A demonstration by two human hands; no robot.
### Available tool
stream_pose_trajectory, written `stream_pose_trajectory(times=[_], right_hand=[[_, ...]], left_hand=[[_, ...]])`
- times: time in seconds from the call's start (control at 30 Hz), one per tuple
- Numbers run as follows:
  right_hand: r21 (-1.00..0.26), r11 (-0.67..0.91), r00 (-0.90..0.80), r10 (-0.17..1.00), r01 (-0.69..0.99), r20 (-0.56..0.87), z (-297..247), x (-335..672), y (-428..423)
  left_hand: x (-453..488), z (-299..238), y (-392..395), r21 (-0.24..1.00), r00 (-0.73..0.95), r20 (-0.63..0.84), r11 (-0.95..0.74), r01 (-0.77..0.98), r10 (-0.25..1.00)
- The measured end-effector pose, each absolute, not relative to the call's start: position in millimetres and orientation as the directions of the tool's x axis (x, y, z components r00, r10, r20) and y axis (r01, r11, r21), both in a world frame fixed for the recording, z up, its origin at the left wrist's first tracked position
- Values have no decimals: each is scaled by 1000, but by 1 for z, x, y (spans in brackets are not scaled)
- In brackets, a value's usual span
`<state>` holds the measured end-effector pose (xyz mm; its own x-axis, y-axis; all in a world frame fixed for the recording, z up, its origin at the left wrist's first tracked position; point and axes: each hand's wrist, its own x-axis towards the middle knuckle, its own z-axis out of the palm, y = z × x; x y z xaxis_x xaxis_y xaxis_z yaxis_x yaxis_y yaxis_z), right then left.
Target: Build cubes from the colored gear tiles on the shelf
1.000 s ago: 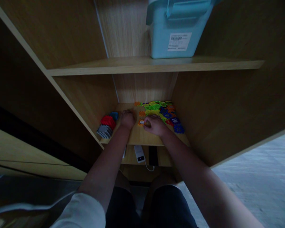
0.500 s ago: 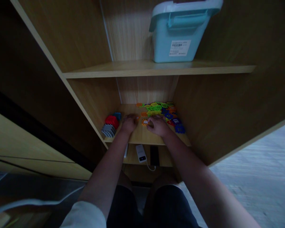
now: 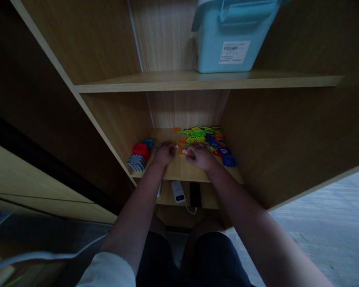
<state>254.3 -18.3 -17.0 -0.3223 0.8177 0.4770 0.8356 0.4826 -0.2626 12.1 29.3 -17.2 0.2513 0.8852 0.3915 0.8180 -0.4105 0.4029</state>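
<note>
My right hand (image 3: pixel 201 156) pinches an orange interlocking tile (image 3: pixel 183 152) with a white patch on it, just above the middle shelf. Facing it, my left hand (image 3: pixel 165 153) is closed on a second, small orange tile (image 3: pixel 177 147), mostly hidden by the fingers. The two orange tiles are close together; whether they touch I cannot tell. Behind my right hand lie loose green tiles (image 3: pixel 196 134) with yellow and orange ones. Blue tiles (image 3: pixel 229 161) lie to its right. Left of my left hand sit a grey stack of tiles (image 3: pixel 137 162) and a red stack (image 3: pixel 141 150).
A light-blue lidded bin (image 3: pixel 224 48) stands on the upper shelf (image 3: pixel 155 83), above my hands. Below, a white power bank (image 3: pixel 178 192) with a cable and a black phone-like slab (image 3: pixel 195 194) lie on the lower shelf. Cabinet walls close in both sides.
The two orange tiles have come closer together between my hands. The view has shifted slightly, so the bin sits higher in the picture.
</note>
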Motion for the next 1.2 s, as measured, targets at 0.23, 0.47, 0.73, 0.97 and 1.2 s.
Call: stream_pose_trajectory(times=[0.23,0.47,0.73,0.97,1.2], right_hand=[[-261,483,-329,821,836,467,-15,254,-20],[-279,505,-294,781,817,552,-12,256,-21],[-337,585,-313,738,737,597,-18,262,-13],[-383,616,-317,731,688,604,-21,263,-8],[-393,596,-307,749,701,587,-27,263,-5]], left_hand=[[7,-19,34,501,261,500,-522,690,826],[22,-14,24,373,407,663,-749,548,628],[27,-12,19,395,487,634,-792,465,601],[21,-14,20,555,430,564,-710,434,704],[15,-19,27,648,373,460,-592,479,806]])
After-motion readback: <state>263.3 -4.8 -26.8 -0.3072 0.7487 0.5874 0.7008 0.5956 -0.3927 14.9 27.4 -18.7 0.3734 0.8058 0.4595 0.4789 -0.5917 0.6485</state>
